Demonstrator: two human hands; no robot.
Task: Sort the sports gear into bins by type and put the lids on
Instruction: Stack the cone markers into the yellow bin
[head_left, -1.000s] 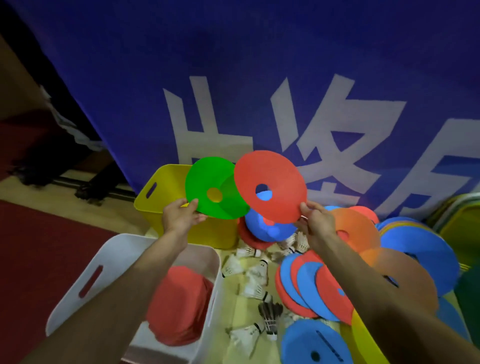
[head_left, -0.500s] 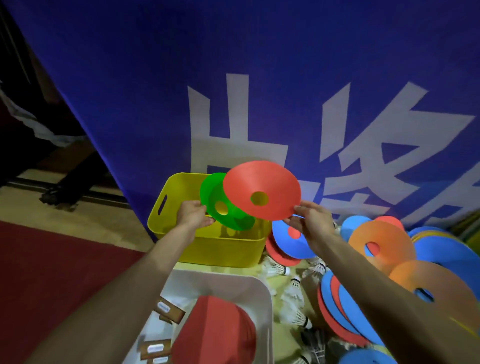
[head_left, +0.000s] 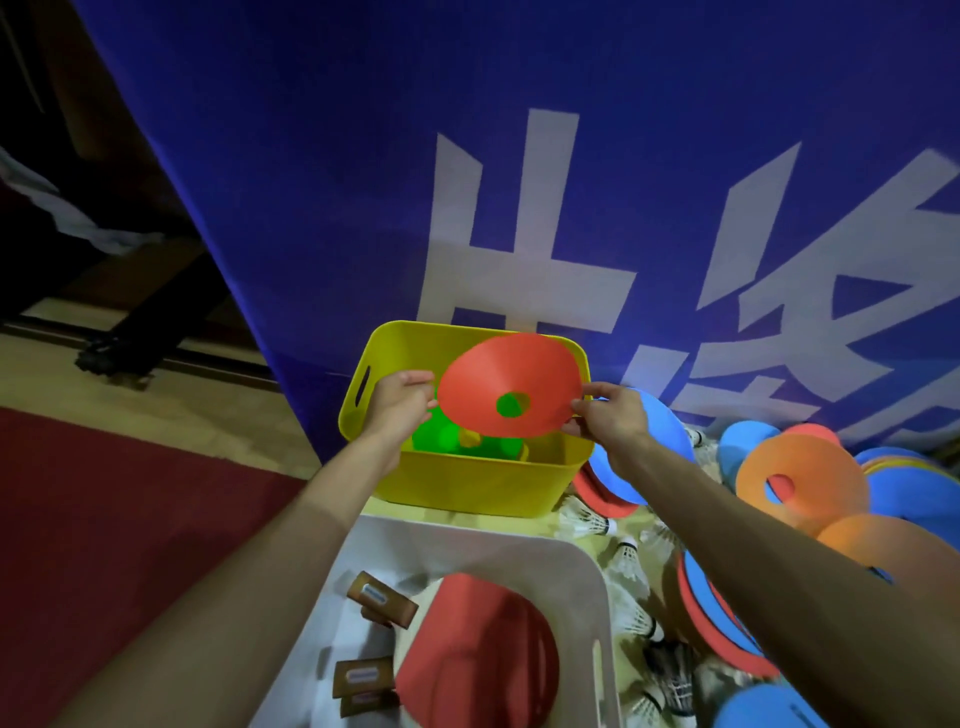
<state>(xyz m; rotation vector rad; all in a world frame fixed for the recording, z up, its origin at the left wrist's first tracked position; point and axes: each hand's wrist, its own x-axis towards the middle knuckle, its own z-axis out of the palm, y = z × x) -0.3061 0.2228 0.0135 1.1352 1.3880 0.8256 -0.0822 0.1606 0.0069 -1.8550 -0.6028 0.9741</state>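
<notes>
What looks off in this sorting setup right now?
Nothing is damaged. The clutter is unsorted gear: shuttlecocks lie loose on the floor among overlapping disc cones right of the yellow bin. The right hand holds a red disc cone tilted above that bin.

Materials and surface finish of the sports gear and its surroundings.
Red disc cone (head_left: 506, 387): smooth, matt, flexible-looking plastic. Yellow bin (head_left: 467, 480) and white bin (head_left: 587, 566): smooth moulded plastic with a faint sheen. Table-tennis paddle (head_left: 483, 654): matt red rubber face; wooden handles (head_left: 382, 600). Blue banner (head_left: 363, 182): matt cloth. Shuttlecocks (head_left: 584, 522): white feathers. Red carpet (head_left: 130, 519): rough pile.
</notes>
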